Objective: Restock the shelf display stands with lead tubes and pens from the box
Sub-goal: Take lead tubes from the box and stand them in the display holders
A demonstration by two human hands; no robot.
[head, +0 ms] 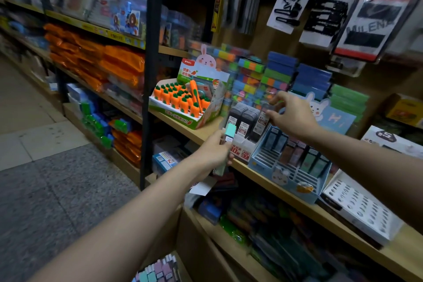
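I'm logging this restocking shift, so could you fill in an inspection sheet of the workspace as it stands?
Surface: wooden shelf, crowded with stock.
Job's things: blue bunny stand, part filled with lead tubes; dark lead tube stand behind it; white holed stand shows empty holes.
Clutter: carrot eraser box, stacked coloured packs, hanging hair clip cards.
Grippers: left hand grips a mint-capped tube; right hand pinches something small and blurred over the dark stand.
Cables: nothing seen.
Surroundings: shop aisle, tiled floor, more shelves.
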